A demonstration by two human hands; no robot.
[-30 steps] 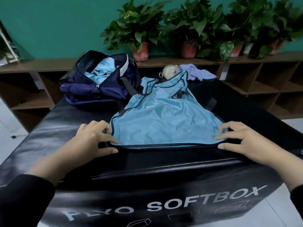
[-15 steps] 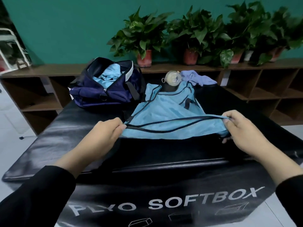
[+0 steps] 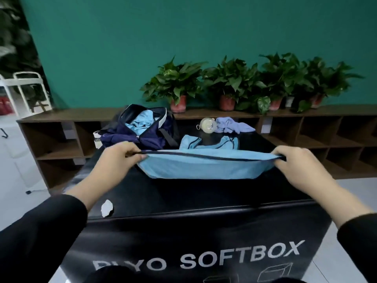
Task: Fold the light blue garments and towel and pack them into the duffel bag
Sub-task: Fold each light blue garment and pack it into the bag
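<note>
While both hands, left hand and right hand, pinch the garment hem, uneven lifting could make the fold crooked.

Both hands have lifted the hem of the light blue garment off the black box and carried it up and away, toward mid-frame. The left hand and right hand now pinch its corners, folding it back toward the collar.
</note>
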